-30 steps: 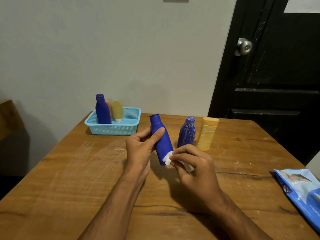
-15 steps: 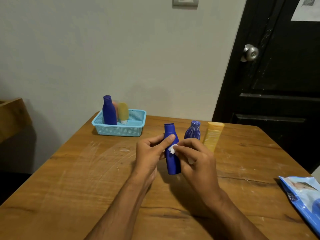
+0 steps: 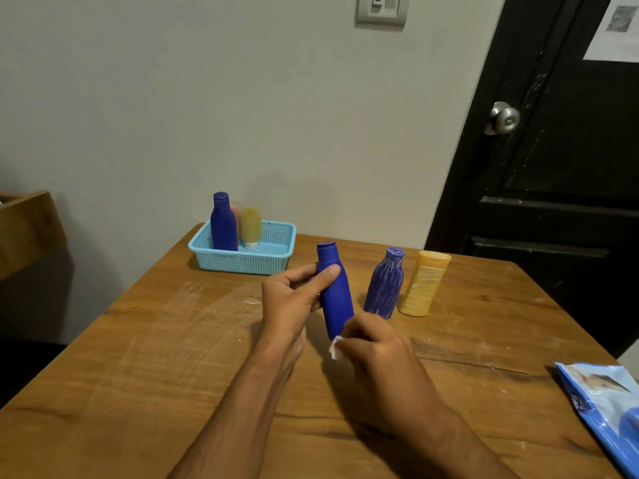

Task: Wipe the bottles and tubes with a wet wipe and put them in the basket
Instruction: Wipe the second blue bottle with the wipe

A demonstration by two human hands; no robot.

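Item 1: the wooden desk [image 3: 173, 357] is carrying everything listed, its top showing pale smears and scratches.

Item 2: a black door [image 3: 567, 167] with a round metal knob [image 3: 505, 118] is standing at far right, behind the desk.

Item 3: a light blue mesh basket [image 3: 242, 261] is sitting at the desk's far left corner, holding an upright dark blue bottle [image 3: 223, 223], a yellow tube [image 3: 250, 227] standing cap down, and something pinkish between them that I cannot make out.

Item 4: a blue wet wipe pack [image 3: 601, 406] is lying at the right edge of the desk, partly out of frame.

Item 5: my left hand [image 3: 290, 299] is gripping the blue bottle [image 3: 335, 292], thumb across its shoulder and fingers curling behind, keeping it lifted above the desk centre and tilted, cap away from me.

Item 6: my right hand [image 3: 377, 350] is pinching a small white wet wipe [image 3: 335, 349], its grip clenching the wipe against the bottom end of the blue bottle.

Item 7: a streaked blue bottle [image 3: 384, 285] is standing on the desk just right of the held one.

Item 8: a yellow bottle [image 3: 423, 283] is standing just beside the streaked one, on its right, leaning slightly.
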